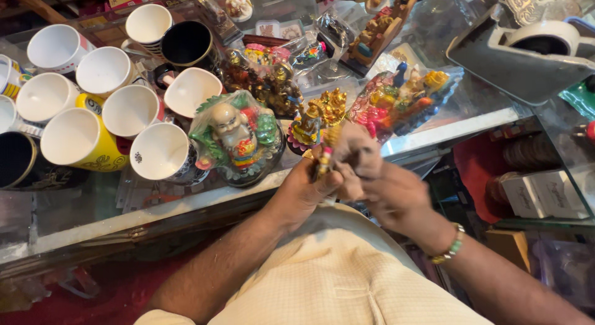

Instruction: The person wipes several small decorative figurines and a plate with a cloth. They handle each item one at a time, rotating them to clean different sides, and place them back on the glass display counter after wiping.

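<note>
A: White insides on all the mugs (105, 71), far left of the glass table (446, 131)?

B: Yep, most lie on their sides w/ mouths up toward the cam. One yellow mug (80, 142) near the front, one black mug (189, 44) further back, another dark one at the left edge.

A: Next to them?

B: Laughing-man figurine (234, 136), bald, green & red trim, wrapped in clear plastic, just beside the patterned mug (164, 152). Behind it, dark gold-toned statuettes (266, 80), also bagged.

A: And the hands?

B: Centre frame, at the table's front edge. Left hand (304, 188) is clenched round a small gold-and-red figurine (325, 154), thumb & fingers pinching it upright. Right hand (372, 179) is pressed against the same piece from the other side, fingers curled over its top. It's blurred, so can't tell exactly how it grips, but it's closed on the piece. Beaded bracelet (449, 245) on that wrist.

A: So the small figurine is off the table?

B: Yes, held between both hands, just in front of a gold seated idol (322, 111).

A: Right side?

B: Bag of bright pink, yellow & blue figures (403, 98) near the hands, then a grey tape dispenser (527, 52) w/ a white roll at top right. Below table level, white boxes (539, 195) on a shelf.
</note>
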